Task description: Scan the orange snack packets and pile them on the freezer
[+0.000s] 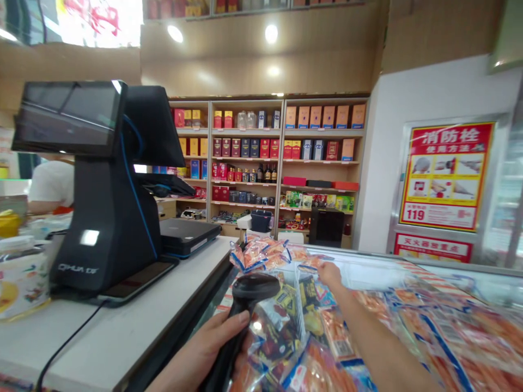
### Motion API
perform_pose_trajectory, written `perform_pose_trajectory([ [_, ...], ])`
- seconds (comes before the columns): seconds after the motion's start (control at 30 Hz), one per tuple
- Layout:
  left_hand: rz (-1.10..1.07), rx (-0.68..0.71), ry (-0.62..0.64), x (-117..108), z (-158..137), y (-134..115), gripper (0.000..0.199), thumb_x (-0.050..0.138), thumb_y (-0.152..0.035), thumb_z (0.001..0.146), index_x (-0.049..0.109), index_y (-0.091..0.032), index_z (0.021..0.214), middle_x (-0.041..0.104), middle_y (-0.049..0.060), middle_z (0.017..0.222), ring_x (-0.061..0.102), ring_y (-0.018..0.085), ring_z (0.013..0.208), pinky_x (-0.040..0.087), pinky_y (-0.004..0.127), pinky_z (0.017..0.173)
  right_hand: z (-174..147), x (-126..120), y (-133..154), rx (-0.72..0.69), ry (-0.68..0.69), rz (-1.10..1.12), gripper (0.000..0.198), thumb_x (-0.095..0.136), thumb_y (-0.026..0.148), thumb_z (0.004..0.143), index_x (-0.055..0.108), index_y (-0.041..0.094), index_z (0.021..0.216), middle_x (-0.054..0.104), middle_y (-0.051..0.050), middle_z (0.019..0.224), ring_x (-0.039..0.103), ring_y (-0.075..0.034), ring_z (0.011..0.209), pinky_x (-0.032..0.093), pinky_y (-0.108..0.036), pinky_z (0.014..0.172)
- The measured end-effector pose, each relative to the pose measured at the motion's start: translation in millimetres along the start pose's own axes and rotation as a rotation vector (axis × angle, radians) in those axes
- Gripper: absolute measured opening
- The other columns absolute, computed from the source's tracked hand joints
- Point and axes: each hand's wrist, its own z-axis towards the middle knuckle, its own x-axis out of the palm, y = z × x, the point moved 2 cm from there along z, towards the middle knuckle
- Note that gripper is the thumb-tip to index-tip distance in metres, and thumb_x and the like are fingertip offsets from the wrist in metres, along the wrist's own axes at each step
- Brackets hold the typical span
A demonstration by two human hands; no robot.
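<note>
A black handheld barcode scanner [255, 288] is wrapped in my left hand [218, 337], its head tilted up above the goods in the chest. With my arm stretched forward, my right hand [330, 275] is closed at the edge of a clear, blue-edged food packet [311, 265] at the far side. Several similar packets of orange-pink food [265, 251] lie heaped just left of that hand. Below both hands, the glass-topped chest holds more orange-pink packets [314, 367] and dark-and-yellow bags [308, 294].
On the left, a white counter [196, 286] carries a black checkout terminal [118, 218] with a trailing cable, and a printed tub [24, 280]. Shelves of boxed bottles [247, 147] stand behind. A red sign [445, 174] hangs on the right wall. Another person's white sleeve [51, 182] shows behind the terminal.
</note>
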Motion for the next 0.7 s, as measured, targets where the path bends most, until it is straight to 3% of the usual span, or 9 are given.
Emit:
perform_pose_trajectory([
  [0.17, -0.011, 0.022, 0.067, 10, -14, -1, 0.025, 0.053, -0.039, 0.064, 0.047, -0.015, 0.065, 0.048, -0.002, 0.051, 0.041, 0.005, 0.038, 0.031, 0.017, 0.038, -24, -33, 14, -0.075, -0.005, 0.12, 0.017, 0.04, 0.021, 0.067, 0.056, 0.016, 0.07, 0.062, -0.001, 0.057, 0.057, -0.009, 0.054, 0.039, -0.017, 0.053],
  [0.37, -0.005, 0.017, 0.116, 15, -36, -3, 0.025, 0.054, -0.039, 0.064, 0.05, -0.014, 0.069, 0.048, -0.002, 0.051, 0.042, 0.005, 0.039, 0.032, 0.017, 0.038, -67, -75, 17, -0.201, -0.02, 0.344, 0.012, 0.041, 0.02, 0.065, 0.052, 0.015, 0.062, 0.061, -0.001, 0.057, 0.057, -0.009, 0.051, 0.038, -0.016, 0.052],
  [0.7, 0.005, 0.055, 0.164, 20, -61, -4, 0.023, 0.053, -0.036, 0.066, 0.049, -0.014, 0.065, 0.048, -0.002, 0.049, 0.042, 0.005, 0.039, 0.032, 0.016, 0.037, -107, -103, 11, -0.273, -0.1, 0.216, 0.014, 0.043, 0.022, 0.063, 0.054, 0.018, 0.057, 0.06, 0.0, 0.055, 0.053, -0.011, 0.056, 0.034, -0.019, 0.054],
])
